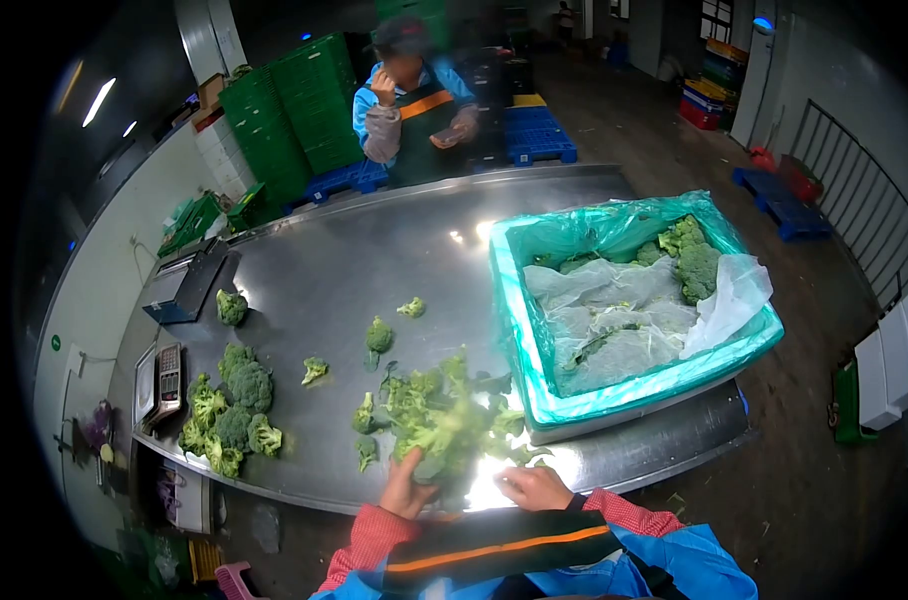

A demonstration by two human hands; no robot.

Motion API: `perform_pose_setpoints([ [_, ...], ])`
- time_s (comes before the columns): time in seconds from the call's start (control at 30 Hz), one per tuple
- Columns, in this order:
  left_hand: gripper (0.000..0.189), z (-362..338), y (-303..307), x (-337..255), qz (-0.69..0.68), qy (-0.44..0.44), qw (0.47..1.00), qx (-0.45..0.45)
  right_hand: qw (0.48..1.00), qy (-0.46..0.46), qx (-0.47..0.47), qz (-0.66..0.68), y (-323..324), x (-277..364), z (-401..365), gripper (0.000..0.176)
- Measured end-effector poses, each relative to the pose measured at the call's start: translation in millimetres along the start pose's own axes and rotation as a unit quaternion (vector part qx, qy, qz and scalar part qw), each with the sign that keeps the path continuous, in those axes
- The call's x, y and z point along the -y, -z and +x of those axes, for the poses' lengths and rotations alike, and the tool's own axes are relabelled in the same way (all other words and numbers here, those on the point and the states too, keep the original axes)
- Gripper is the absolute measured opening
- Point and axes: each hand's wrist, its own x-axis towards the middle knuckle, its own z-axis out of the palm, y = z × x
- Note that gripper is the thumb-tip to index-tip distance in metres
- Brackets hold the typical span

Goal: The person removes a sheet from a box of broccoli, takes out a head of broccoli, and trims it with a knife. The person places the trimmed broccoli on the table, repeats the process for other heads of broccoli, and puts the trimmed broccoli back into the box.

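My left hand (406,488) is at the near edge of the steel table, its fingers closed around a broccoli head (436,418) that is smeared by motion. To its right, my right hand (536,488) is low over the table edge with the fingers curled in. Whatever it holds, if anything, is hidden. Green leaf scraps (526,455) lie just above it. Small broccoli florets (364,412) are scattered left of the blurred head, and a loose floret (315,370) lies farther left. A pile of broccoli (236,400) sits near the table's left end.
A box lined with teal plastic (529,385) stands on the table's right, with broccoli (696,265) and clear film inside. A scale (160,385) and a dark metal device (192,283) occupy the left end. Across the steel table (354,255) stands another person (414,110).
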Motion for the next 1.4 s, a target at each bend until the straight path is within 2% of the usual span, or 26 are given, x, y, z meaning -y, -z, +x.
perform_pose_setpoints([
  [0.1, 0.062, -3.6, -5.9, -0.2, 0.003, 0.009, 1.0, 0.018, 0.998, 0.055, -0.035, -0.017, -1.3, -6.0, -2.3, 0.018],
  [0.2, 0.057, -3.9, -3.9, 5.3, 0.026, -0.001, 0.999, -0.041, 0.995, 0.075, -0.047, -0.039, -0.4, -8.5, -1.8, 0.018],
  [0.4, 0.056, -4.8, -4.0, 6.7, 0.039, -0.011, 0.998, -0.054, 0.994, 0.09, -0.059, -0.012, -5.0, -15.7, -0.7, 0.017],
  [0.5, 0.052, -8.2, -7.5, 1.7, 0.019, -0.007, 0.999, -0.034, 0.999, 0.028, -0.027, -0.013, -5.2, -14.2, 0.3, 0.016],
  [0.53, 0.058, -9.8, -8.0, -1.3, 0.023, -0.002, 0.999, -0.047, 0.997, 0.061, -0.034, -0.031, -2.2, -12.3, -0.7, 0.016],
  [0.57, 0.055, -11.0, -8.6, -3.9, 0.005, -0.01, 0.999, -0.037, 0.999, 0.041, -0.025, -0.008, 2.0, -9.1, -2.2, 0.017],
  [0.6, 0.054, -11.8, -9.8, -7.9, 0.001, -0.016, 0.999, -0.034, 0.996, -0.012, -0.041, 0.077, 0.0, -7.3, -2.2, 0.017],
  [0.63, 0.054, -16.8, -16.7, -16.0, -0.009, -0.018, 0.999, -0.036, 0.996, 0.026, -0.062, 0.062, 12.8, 5.2, 1.7, 0.017],
  [0.67, 0.055, -19.3, -18.7, -22.8, 0.016, -0.01, 0.998, -0.067, 0.989, -0.053, -0.046, 0.128, 9.6, 1.8, 0.8, 0.016],
  [0.7, 0.047, -19.0, -19.7, -21.5, 0.023, -0.049, 0.996, -0.068, 0.977, -0.095, -0.041, 0.186, 11.5, 5.0, 3.2, 0.015],
  [0.77, 0.049, -15.9, -16.6, -22.9, -0.012, -0.072, 0.997, -0.018, 0.965, -0.16, -0.064, 0.2, 6.7, 1.7, 3.5, 0.014],
  [0.9, 0.052, -24.2, -23.5, -28.1, -0.002, -0.076, 0.997, -0.024, 0.972, -0.155, -0.104, 0.145, 15.6, 8.2, 16.6, 0.014],
  [1.03, 0.054, -25.9, -18.0, -24.3, 0.004, -0.048, 0.999, -0.013, 0.983, 0.026, -0.178, -0.033, 28.9, 25.4, 39.2, 0.018],
  [1.17, 0.057, -29.1, -25.5, -23.8, 0.015, -0.045, 0.999, -0.012, 0.971, 0.063, -0.154, -0.169, 33.7, 40.2, 58.0, 0.022],
  [1.3, 0.061, -33.0, -33.2, -25.7, 0.018, -0.056, 0.998, 0.013, 0.968, 0.048, -0.143, -0.202, 27.9, 45.3, 71.6, 0.025],
  [1.4, 0.059, -39.1, -33.2, -25.4, 0.03, -0.074, 0.997, -0.009, 0.965, 0.038, -0.137, -0.222, 21.4, 38.7, 78.1, 0.017],
])
